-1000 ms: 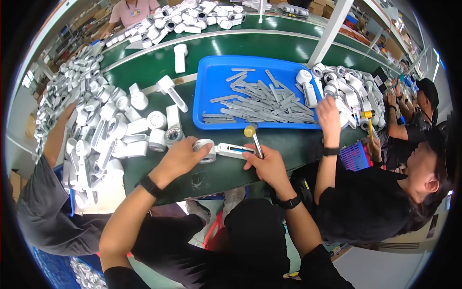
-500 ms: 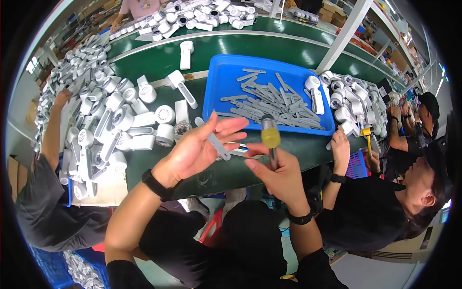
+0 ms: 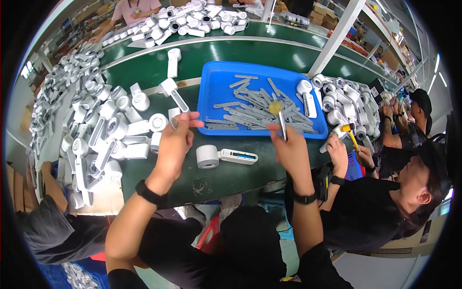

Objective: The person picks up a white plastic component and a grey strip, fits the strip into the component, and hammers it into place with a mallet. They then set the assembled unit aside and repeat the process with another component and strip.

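"Along the near edge of the green bench (image 3: 231, 177), one white unit (image 3: 208, 157) lies by itself, between the worker's two hands. Round head to the left, handle out to the right, slot upward, something blue in it."

"Hands?"

"Right hand (image 3: 291, 151): fingers wrapped on the shaft of a yellow-headed hammer (image 3: 282, 126), raised, head blurred, nearest the blue tray (image 3: 219, 86). Left hand (image 3: 175, 139): half curled, a finger or two stretched out, near the pile (image 3: 127, 127) of similar units. Possibly pinching something thin; can't tell from where I stand. Neither touches the unit."

"How would it handle?"

"Light, I'd guess, and stiff. Looks like hard plastic shell, smooth, so apt to skid on that bench. Head's the bulky end; likely swings round it if the handle is knocked."

"Best hold?"

"Palm over the drum of the head, thumb on the near side. Handle by its long sides only, fingertips clear of the slot. I'd call the blue part the delicate bit."

"And the grey strips (image 3: 240, 111) in the tray?"

"Thin, flat, probably springy. Take one by its edges, near the middle; bending looks the risk."
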Available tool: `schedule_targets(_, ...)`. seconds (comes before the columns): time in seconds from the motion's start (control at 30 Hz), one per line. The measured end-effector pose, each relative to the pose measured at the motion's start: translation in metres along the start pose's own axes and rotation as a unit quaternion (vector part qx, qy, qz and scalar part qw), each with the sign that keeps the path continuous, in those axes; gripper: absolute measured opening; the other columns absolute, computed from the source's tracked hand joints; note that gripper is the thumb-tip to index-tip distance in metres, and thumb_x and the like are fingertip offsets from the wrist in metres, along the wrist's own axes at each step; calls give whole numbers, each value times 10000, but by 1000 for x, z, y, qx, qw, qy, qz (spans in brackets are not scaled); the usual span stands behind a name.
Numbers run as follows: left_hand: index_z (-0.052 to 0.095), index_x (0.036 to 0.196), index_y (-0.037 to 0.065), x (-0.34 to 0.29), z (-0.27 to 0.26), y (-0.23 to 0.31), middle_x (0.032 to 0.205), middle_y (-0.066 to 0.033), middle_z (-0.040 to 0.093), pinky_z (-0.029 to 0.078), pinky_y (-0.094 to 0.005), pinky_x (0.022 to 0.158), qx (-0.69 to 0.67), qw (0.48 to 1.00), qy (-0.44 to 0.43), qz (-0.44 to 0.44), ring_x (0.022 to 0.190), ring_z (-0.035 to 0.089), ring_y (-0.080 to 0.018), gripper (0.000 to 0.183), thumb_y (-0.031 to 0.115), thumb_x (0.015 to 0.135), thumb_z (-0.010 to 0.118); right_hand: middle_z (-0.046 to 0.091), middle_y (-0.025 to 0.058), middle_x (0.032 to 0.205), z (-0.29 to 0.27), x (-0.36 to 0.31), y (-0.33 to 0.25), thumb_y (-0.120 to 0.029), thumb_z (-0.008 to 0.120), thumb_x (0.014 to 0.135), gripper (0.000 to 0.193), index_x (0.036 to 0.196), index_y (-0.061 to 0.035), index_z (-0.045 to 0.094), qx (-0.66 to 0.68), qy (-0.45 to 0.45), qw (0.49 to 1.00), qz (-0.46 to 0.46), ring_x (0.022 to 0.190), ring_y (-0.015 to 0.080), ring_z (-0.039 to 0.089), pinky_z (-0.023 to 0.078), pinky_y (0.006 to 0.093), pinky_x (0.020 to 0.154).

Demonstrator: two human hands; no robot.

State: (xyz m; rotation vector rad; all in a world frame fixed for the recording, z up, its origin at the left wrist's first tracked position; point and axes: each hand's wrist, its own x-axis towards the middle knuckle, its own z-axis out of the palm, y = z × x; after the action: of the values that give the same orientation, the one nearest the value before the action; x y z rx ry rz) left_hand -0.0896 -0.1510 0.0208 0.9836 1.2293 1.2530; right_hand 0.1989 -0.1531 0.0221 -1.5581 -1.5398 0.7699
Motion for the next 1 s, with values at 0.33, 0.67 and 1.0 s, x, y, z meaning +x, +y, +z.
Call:
schedule_targets(0.33, 787, 1025, 56, 63, 21, -3, 982, -140, 738, 570, -449, 865, 554, 762, 26, 333, 978, 695, -353, 162, 122, 878, 776, 700, 56, 938, 5, 9, 64, -124, 580, 1075, 213, 1215, -16, 699, 236, -12, 967, 96, 444, 63, 485, 311, 233, 370)
schedule_targets(0.67, 809, 1047, 93, 153, 80, -56, 1024, -140, 729, 550, -445, 912, 576, 762, -154, 253, 1035, 686, -354, 202, 180, 865, 806, 696, 58, 876, 3, -13, 101, -144, 580, 1092, 232, 1237, 12, 672, 287, -55, 949, 119, 409, 46, 436, 292, 213, 354)
schedule_targets(1.0, 763, 1059, 88, 125, 72, -1, 1060, -207, 743, 575, -457, 885, 555, 807, -69, 192, 1032, 699, -408, 147, 172, 942, 733, 686, 46, 852, -2, -12, 102, -160, 585, 1092, 235, 1224, 5, 686, 291, -55, 947, 123, 409, 40, 435, 297, 214, 357)
